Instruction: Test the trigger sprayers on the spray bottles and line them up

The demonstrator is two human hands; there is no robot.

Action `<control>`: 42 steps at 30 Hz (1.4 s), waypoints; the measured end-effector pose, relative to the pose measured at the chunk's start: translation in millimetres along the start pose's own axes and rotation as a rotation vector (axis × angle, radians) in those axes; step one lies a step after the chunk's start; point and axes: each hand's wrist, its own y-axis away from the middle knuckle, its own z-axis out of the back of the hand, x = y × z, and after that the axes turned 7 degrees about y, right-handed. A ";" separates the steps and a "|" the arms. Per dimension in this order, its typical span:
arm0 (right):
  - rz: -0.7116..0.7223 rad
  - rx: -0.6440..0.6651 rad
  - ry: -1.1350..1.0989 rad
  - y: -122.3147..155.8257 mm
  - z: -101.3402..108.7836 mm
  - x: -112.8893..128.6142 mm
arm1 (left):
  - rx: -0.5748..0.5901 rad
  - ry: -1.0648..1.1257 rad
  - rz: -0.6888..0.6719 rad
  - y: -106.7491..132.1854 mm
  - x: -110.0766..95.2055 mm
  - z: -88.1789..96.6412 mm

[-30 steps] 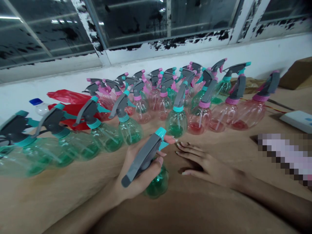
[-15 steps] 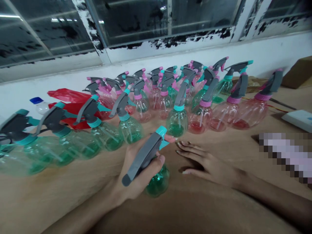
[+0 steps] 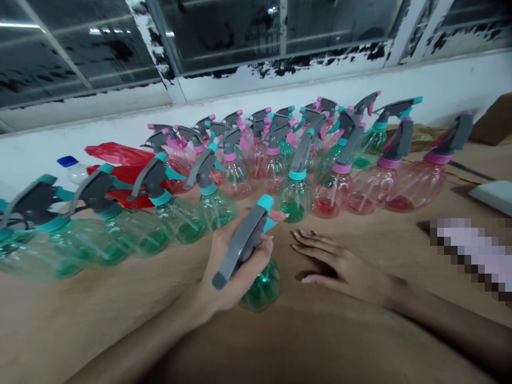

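Observation:
My left hand [image 3: 228, 266] is closed round the neck of a green spray bottle [image 3: 262, 288] with a grey and turquoise trigger head. One finger reaches past the nozzle, and the hand hides the bottle's collar. To its right, my right hand [image 3: 340, 261] rests on the table with fingers stretched out, holding nothing. Just beyond both hands stands another green spray bottle [image 3: 294, 200] with a turquoise collar. Beside that one is a pink spray bottle [image 3: 332, 197].
Several green bottles [image 3: 180, 221] line the left, and pink and green ones crowd toward the wall. Behind them lie a red plastic bag [image 3: 120, 154] and a blue-capped bottle [image 3: 74, 170]. At right are a white device [image 3: 494, 194], a cardboard box [image 3: 494, 120] and a blurred-out patch.
My left hand and the green spray bottle have shifted slightly up and right in view. The whole scene has slid a little rightward too. My right hand keeps its flat pose.

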 end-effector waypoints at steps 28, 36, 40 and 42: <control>0.004 0.014 0.027 0.2 1.1 1.3 | 0.002 -0.107 0.005 2.0 -0.2 0.2; -0.005 0.032 0.033 0.1 3.6 2.7 | -0.006 -0.131 -0.002 1.9 -0.7 0.9; -0.008 0.028 0.043 -0.3 3.3 2.9 | -0.019 -0.129 -0.020 1.9 -0.4 0.8; -0.002 0.024 0.042 -0.5 3.2 2.8 | -0.033 -0.116 -0.029 2.1 -0.1 0.2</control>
